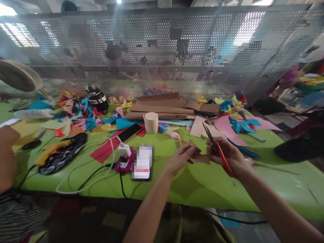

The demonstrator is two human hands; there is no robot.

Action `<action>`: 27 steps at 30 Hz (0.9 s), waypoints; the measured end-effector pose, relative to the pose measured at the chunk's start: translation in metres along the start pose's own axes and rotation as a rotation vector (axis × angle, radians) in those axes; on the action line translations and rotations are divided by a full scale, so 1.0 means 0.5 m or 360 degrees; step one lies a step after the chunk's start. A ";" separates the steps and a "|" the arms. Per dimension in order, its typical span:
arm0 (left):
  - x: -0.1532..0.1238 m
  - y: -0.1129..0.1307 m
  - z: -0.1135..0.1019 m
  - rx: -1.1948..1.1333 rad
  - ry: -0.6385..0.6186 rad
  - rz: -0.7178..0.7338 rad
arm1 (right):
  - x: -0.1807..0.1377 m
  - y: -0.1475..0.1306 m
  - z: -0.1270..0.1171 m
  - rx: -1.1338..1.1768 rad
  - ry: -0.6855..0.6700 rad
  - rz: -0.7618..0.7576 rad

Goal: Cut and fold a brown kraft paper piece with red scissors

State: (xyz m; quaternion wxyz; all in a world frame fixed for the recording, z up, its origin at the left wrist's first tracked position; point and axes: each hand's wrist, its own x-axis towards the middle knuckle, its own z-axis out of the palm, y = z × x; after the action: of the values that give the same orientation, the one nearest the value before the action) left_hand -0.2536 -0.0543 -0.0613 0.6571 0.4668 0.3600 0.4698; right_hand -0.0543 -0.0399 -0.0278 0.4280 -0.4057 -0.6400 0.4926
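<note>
Over the green table, my left hand (184,156) is closed on a small piece of brown paper (203,159). My right hand (226,156) grips a pair of scissors (224,158) with red handles, its dark blades pointing up and away from me. The fingertips of my right hand are close to the paper's right edge; whether they also pinch it I cannot tell. Just beyond my hands lie a beige paper sheet (199,127) and a small pink piece (174,135). A cream paper roll (151,123) stands upright farther left.
Left of my hands lie a phone with a lit screen (142,163), a dark phone (130,132) and a power strip (124,163) with looping cables. A glue gun (48,153) rests on a dark tray. Brown paper (157,109) and colourful scraps line the back. Another person's arm (7,155) is at far left.
</note>
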 end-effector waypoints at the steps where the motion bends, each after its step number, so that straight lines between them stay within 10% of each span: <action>1: 0.001 -0.004 0.000 -0.0007 -0.0026 -0.0074 | 0.000 -0.004 -0.001 -0.0007 -0.0057 -0.0033; 7: 0.004 -0.010 0.007 -0.0227 -0.0274 -0.0343 | 0.006 -0.010 0.010 0.0010 -0.0172 -0.0095; 15: 0.025 -0.009 -0.002 -0.0636 0.0526 0.0070 | -0.028 0.020 -0.009 -0.0170 0.0150 0.0193; 27: 0.020 0.016 0.004 -0.0568 0.0707 0.0125 | -0.064 0.052 -0.027 -0.0522 -0.0232 0.0298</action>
State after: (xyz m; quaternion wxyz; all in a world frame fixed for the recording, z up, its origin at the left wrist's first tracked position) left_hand -0.2510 -0.0446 -0.0535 0.6152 0.2431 0.3883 0.6416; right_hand -0.0291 -0.0612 -0.0560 0.2611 -0.4909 -0.7003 0.4476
